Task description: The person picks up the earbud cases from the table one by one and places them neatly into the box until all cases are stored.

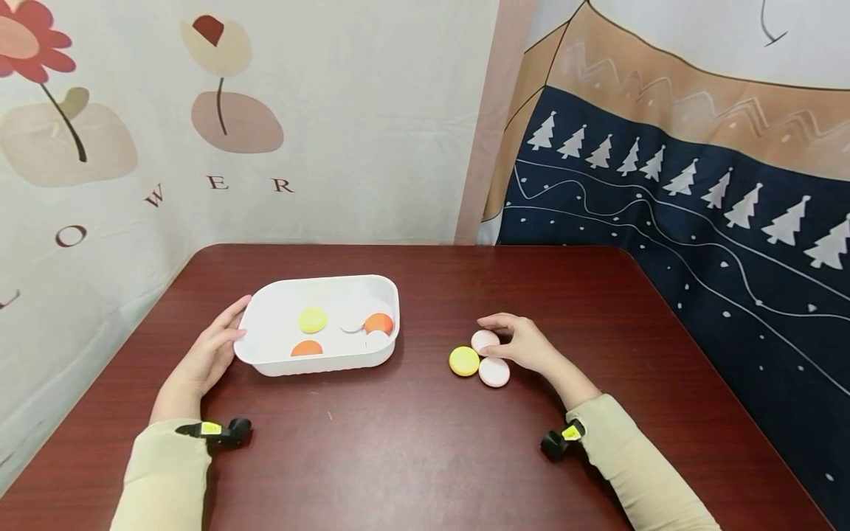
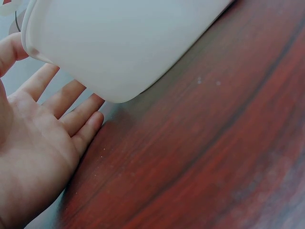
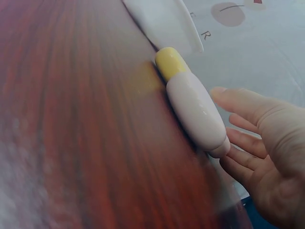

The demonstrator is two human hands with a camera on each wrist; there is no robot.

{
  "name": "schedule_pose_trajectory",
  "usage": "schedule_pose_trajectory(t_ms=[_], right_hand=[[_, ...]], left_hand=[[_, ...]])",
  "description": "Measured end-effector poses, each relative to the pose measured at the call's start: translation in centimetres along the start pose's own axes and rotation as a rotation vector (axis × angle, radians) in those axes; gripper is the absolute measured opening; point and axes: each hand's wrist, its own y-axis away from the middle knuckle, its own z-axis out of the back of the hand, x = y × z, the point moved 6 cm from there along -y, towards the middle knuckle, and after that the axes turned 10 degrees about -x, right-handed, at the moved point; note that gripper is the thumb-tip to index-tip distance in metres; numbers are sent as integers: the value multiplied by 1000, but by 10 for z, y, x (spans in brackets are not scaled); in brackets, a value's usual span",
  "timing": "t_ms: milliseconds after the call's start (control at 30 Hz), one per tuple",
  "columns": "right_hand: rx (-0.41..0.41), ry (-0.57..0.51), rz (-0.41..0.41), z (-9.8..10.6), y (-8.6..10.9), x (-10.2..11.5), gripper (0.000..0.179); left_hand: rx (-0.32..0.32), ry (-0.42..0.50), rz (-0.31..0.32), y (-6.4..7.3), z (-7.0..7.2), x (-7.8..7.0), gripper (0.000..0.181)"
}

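Observation:
At the left end of a white plastic basin (image 1: pixel 285 366), my left hand (image 1: pixel 211 352) touches the outer wall and rim, its fingers fairly straight. The left wrist view shows the thumb at the rim and fingers against the basin's side. My right hand (image 1: pixel 524 343) reaches around a pale pink disc (image 1: pixel 485 341), thumb partly over it and forefinger beyond its far edge. A second pale pink disc (image 1: pixel 494 372) and a yellow disc (image 1: pixel 464 361) lie against it. In the right wrist view the thumb and fingers (image 3: pixel 245 140) stand spread beside the discs; firm contact cannot be seen.
Inside the basin lie a yellow disc (image 1: pixel 312 320), an orange disc (image 1: pixel 378 324), another orange disc (image 1: pixel 307 348) partly hidden by the wall, and white discs (image 1: pixel 351 325). The dark red table (image 1: pixel 398 457) meets printed curtains (image 1: pixel 372 147) behind.

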Motion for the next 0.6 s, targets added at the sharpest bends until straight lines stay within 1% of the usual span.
schedule_pose_trajectory(t_ms=[200,300,433,600], right_hand=[[19,49,-11,-2,1,-4,50],[17,45,-22,-3,1,-6,50],[11,31,-17,-4,0,-5,49],[6,39,-19,-3,0,-5,46]], left_hand=[[-2,-1,1,0,0,1,60],[-5,-2,3,0,0,1,60],[-9,-9,6,0,0,0,60],[-15,-17,12,0,1,1,60]])
